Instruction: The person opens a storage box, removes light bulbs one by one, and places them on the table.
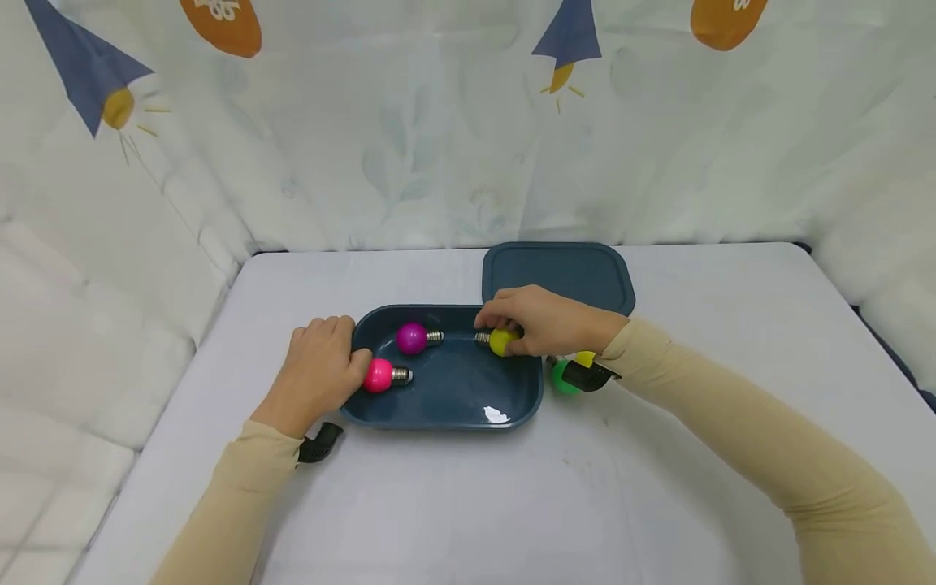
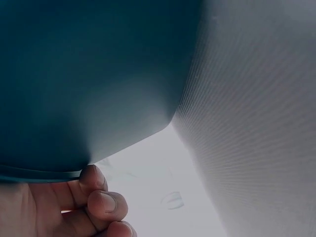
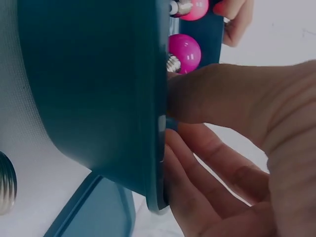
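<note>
With the clock centred on the tray (image 1: 446, 398), a person's left hand (image 1: 318, 370) is at nine o'clock, its grip closed over the rim there: the thumb lies on top, and the left wrist view shows curled fingertips below the edge. The smooth, dark blue-grey tray is a shallow oblong with rounded corners, resting on a worktop (image 1: 409, 504) under white, finely woven cloth.

Just beside the left thumb, on that hand's three o'clock side, lies a glossy pink bulb (image 1: 378, 375), its round end partly covered. A purple bulb (image 1: 413, 338) sits in the tray toward half past ten, its ridged metal cap aimed at three o'clock.

A yellow bulb (image 1: 500, 342) is inside the tray at two o'clock, its cap pointing to nine. It lies at the right hand's (image 1: 548, 321) eight o'clock, within a nearly closed grip, thumb and fingers curled about it; the hand covers part of its globe, and the rim hides it in the right wrist view.

A flat, matte lid (image 1: 559, 272) lies between one and two o'clock, its near edge behind the right hand. Outside the tray, just past three, a green bulb (image 1: 563, 379) is half hidden by a black wrist piece (image 1: 588, 376); a yellow patch (image 1: 585, 357) beside it is hard to make out.
</note>
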`<state>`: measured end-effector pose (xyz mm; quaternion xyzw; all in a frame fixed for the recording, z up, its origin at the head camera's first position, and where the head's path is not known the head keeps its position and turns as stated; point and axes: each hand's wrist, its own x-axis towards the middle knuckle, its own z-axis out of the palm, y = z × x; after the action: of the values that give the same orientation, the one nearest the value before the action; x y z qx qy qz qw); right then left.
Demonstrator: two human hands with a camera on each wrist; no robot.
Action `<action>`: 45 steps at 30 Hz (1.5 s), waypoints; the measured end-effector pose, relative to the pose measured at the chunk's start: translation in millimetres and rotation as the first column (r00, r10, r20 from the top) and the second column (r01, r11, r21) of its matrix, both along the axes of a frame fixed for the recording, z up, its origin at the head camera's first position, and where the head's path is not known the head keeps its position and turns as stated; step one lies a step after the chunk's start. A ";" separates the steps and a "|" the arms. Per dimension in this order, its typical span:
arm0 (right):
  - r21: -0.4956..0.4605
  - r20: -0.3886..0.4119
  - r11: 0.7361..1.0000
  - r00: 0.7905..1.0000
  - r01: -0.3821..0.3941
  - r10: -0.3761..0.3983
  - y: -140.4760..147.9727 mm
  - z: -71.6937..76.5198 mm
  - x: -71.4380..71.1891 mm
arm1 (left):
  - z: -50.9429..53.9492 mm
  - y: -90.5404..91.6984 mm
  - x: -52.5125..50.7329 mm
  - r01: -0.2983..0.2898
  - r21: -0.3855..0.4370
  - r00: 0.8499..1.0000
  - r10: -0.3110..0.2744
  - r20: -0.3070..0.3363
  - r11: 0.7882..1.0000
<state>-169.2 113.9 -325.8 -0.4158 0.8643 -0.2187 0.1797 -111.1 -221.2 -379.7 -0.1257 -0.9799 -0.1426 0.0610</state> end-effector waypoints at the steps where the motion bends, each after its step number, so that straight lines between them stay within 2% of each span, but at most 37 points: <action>1: 0.006 -0.008 1.000 1.000 0.000 0.000 -1.3 -0.7 0.5 | -0.5 -0.5 0.4 -0.002 0.000 1.000 0.002 0.001 1.000; 15: 0.056 -0.053 0.998 0.998 -0.015 0.018 -13.2 -4.9 5.6 | -1.0 -1.2 -0.3 -0.003 0.005 1.000 0.003 0.006 1.000; 22: 0.059 -0.040 0.998 0.999 -0.013 0.015 -12.1 -7.7 5.1 | -3.6 0.0 -1.5 0.004 0.004 1.000 -0.004 0.004 1.000; 37: 0.085 0.017 0.996 1.000 -0.023 0.021 -16.9 -4.9 -0.8 | -0.9 0.3 -3.1 -0.004 0.027 1.000 0.004 -0.017 1.000; 45: 0.125 0.031 0.992 0.999 -0.013 0.010 -18.2 -6.8 -2.1 | -1.7 0.0 -4.2 0.008 0.025 1.000 -0.007 -0.019 1.000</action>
<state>-171.3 95.6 -332.6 -0.4053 0.8711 -0.1692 0.2198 -115.3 -221.2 -381.4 -0.1300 -0.9769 -0.1537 0.0713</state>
